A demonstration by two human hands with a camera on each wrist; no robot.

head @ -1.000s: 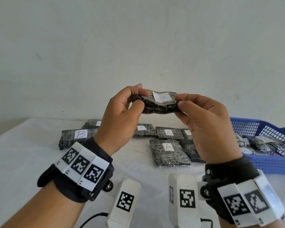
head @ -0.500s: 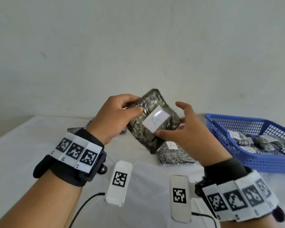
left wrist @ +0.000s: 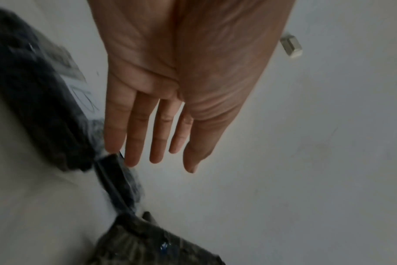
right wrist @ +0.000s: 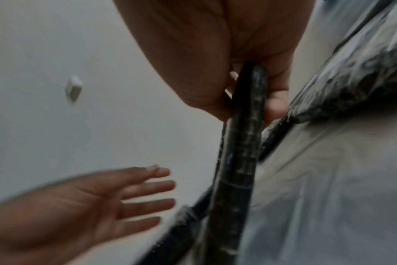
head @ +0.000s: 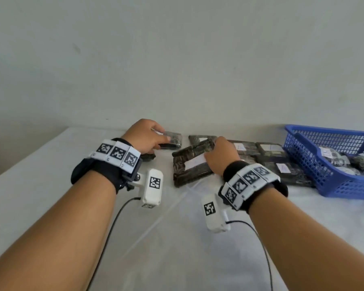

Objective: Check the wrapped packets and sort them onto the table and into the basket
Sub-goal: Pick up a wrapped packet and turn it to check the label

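Observation:
A dark wrapped packet (head: pixel 188 164) with a white label lies flat, low at the table's middle. My right hand (head: pixel 215 153) grips its right edge. In the right wrist view the thumb and fingers (right wrist: pixel 275 105) pinch the packet (right wrist: pixel 240 161), seen edge-on. Whether it touches the cloth I cannot tell. My left hand (head: pixel 156 138) is apart from it, over the back-left packets (head: pixel 172 139). In the left wrist view its fingers (left wrist: pixel 134 136) are straight and hold nothing. The blue basket (head: pixel 345 186) stands at the right.
Several labelled packets (head: pixel 269 149) lie in rows between the held packet and the basket, one (head: pixel 287 170) close to the basket wall. More packets (head: pixel 332 157) lie inside the basket. White cloth (head: pixel 177 238) covers the table. A wall rises behind.
The packet came down from chest height to the table's middle. My left hand let go of it and moved left over the back packets. My right hand holds it alone.

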